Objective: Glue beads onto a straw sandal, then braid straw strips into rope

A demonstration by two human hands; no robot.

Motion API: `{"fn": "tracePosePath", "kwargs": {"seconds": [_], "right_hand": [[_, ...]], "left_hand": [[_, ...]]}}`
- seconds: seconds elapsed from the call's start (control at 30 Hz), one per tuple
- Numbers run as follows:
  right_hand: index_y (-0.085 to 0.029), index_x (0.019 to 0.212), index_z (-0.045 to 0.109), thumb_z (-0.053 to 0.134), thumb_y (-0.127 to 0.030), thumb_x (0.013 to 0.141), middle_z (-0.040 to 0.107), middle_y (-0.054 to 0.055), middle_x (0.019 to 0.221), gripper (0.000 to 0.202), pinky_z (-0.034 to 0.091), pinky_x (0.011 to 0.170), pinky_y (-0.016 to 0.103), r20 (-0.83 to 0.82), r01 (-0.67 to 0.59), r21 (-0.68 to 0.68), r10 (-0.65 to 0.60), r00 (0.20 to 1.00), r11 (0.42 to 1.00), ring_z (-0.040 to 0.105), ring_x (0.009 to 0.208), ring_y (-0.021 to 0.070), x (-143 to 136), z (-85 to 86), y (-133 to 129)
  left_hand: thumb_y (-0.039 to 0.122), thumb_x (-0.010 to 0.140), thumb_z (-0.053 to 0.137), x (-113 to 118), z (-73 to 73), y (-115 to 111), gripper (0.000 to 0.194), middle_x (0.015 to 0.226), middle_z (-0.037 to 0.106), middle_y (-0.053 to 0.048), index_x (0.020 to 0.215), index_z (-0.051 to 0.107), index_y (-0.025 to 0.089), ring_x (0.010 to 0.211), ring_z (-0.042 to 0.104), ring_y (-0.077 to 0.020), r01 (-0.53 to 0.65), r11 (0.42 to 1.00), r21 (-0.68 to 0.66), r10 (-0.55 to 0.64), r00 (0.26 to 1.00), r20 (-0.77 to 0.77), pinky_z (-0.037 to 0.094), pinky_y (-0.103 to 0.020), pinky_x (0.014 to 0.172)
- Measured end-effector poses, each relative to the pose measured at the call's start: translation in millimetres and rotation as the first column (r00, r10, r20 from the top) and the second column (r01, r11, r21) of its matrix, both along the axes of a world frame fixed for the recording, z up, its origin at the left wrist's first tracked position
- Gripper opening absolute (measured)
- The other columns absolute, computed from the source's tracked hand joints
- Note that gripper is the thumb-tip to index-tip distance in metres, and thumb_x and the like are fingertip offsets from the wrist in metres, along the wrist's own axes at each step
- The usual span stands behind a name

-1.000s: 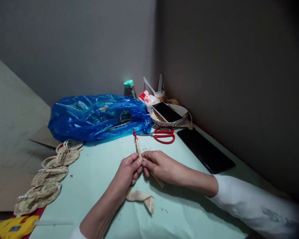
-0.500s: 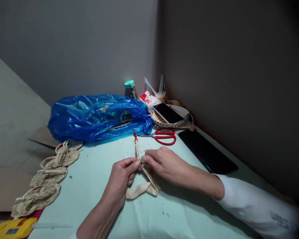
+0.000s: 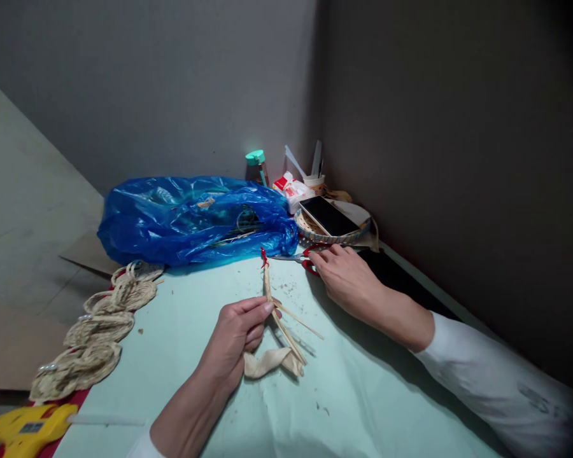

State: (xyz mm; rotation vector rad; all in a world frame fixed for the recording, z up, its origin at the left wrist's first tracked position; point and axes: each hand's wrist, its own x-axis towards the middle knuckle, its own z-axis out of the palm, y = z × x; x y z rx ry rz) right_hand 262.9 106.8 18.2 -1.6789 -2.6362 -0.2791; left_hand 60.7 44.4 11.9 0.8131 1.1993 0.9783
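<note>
Between the thumb and fingers of my left hand (image 3: 243, 331) is a braided strip of dry, straw-coloured fibre (image 3: 268, 283), tied with red string (image 3: 264, 257) at its far end. Loose strands fan out past the fingers toward me, and one thin strand points right. A wider pale strip (image 3: 267, 364) curls at the near end. My right hand (image 3: 346, 277) is closed over the red handles of the scissors (image 3: 311, 266), which lie flat with blades pointing left. Most of the handles are hidden under the hand.
A blue plastic bag (image 3: 195, 222) stretches across the back. Behind my right hand, a woven basket (image 3: 334, 238) holds a phone (image 3: 329, 216). A black tablet-like slab (image 3: 410, 283) lies to the right. Several coiled braids (image 3: 76, 369) and a yellow glue gun (image 3: 31, 429) line the left edge.
My right hand has left the fibre strands and moved right and away from me onto the scissors' handles. A thin strand now sticks out to the right. My left hand keeps its hold.
</note>
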Motion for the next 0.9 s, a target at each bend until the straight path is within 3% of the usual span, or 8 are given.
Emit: {"fn": "tracePosePath", "kwargs": {"seconds": [0.13, 0.37, 0.53, 0.63, 0.73, 0.83, 0.9], "right_hand": [[-0.010, 0.112, 0.057, 0.042, -0.008, 0.089, 0.061, 0.014, 0.100, 0.028, 0.031, 0.072, 0.034, -0.035, -0.050, -0.015, 0.050, 0.998, 0.999, 0.051, 0.091, 0.0254, 0, -2.8, 2], [-0.013, 0.097, 0.059, 0.043, -0.012, 0.092, 0.058, 0.013, 0.096, 0.017, 0.031, 0.069, 0.032, -0.090, -0.101, -0.007, 0.100, 0.991, 0.995, 0.049, 0.085, 0.0231, -8, -0.2, -6], [-0.012, 0.096, 0.057, 0.044, -0.017, 0.091, 0.058, 0.013, 0.090, 0.014, 0.034, 0.068, 0.032, -0.081, -0.081, -0.021, 0.079, 0.994, 0.996, 0.051, 0.082, 0.0234, -10, -4.7, -7], [-0.012, 0.092, 0.054, 0.048, -0.024, 0.088, 0.057, 0.014, 0.089, 0.014, 0.036, 0.068, 0.032, -0.182, -0.037, 0.038, 0.043, 0.982, 0.999, 0.051, 0.081, 0.0240, -6, -4.6, -4], [-0.013, 0.098, 0.050, 0.050, -0.027, 0.086, 0.058, 0.012, 0.094, 0.019, 0.038, 0.066, 0.029, -0.433, -0.047, 0.019, 0.051, 0.900, 0.999, 0.053, 0.077, 0.0207, -1, 2.0, -3], [-0.017, 0.110, 0.047, 0.054, -0.037, 0.085, 0.062, 0.006, 0.092, 0.032, 0.040, 0.061, 0.026, -0.680, -0.177, -0.122, 0.047, 0.732, 0.977, 0.056, 0.070, 0.0160, 0, 11.5, -6], [-0.019, 0.113, 0.050, 0.056, -0.046, 0.084, 0.064, 0.003, 0.087, 0.041, 0.042, 0.062, 0.025, -0.747, -0.244, -0.217, 0.000, 0.665, 0.945, 0.057, 0.071, 0.0160, -2, 16.8, -10]], "left_hand": [[0.025, 0.073, 0.072, -1, -2.7, 0, 0.023, 0.060, 0.043, 0.004, 0.085, 0.068, 0.006, 0.044, 0.013, 0.0010, 0.002, 1.000, 0.023, -0.003, 1.000, 0.019, 0.005, -0.018, 0.040], [0.024, 0.072, 0.071, 0, -5.4, 0, 0.016, 0.053, 0.034, 0.008, 0.074, 0.066, 0.009, 0.044, 0.012, -0.0011, -0.005, 0.999, 0.040, 0.002, 0.998, 0.056, 0.005, -0.019, 0.040], [0.030, 0.070, 0.072, 4, -2.0, -3, 0.021, 0.051, 0.031, 0.008, 0.076, 0.071, 0.009, 0.046, 0.014, -0.0034, -0.058, 0.995, 0.076, 0.064, 0.994, -0.083, 0.008, -0.020, 0.042], [0.033, 0.068, 0.073, 6, 0.3, -5, 0.024, 0.048, 0.029, 0.008, 0.076, 0.073, 0.011, 0.046, 0.016, -0.0047, -0.110, 0.988, 0.109, 0.127, 0.978, -0.166, 0.010, -0.021, 0.043], [0.035, 0.067, 0.073, 8, 1.7, -6, 0.025, 0.047, 0.033, 0.008, 0.076, 0.073, 0.011, 0.046, 0.016, -0.0048, -0.150, 0.980, 0.128, 0.173, 0.966, -0.190, 0.010, -0.021, 0.043], [0.035, 0.068, 0.073, 9, 2.1, -7, 0.025, 0.050, 0.039, 0.006, 0.076, 0.073, 0.012, 0.047, 0.019, -0.0048, -0.165, 0.975, 0.148, 0.188, 0.968, -0.163, 0.013, -0.021, 0.044], [0.036, 0.069, 0.072, 9, 2.2, -7, 0.025, 0.053, 0.042, 0.005, 0.077, 0.073, 0.012, 0.049, 0.022, -0.0051, -0.179, 0.970, 0.165, 0.204, 0.968, -0.148, 0.015, -0.020, 0.045]]}}
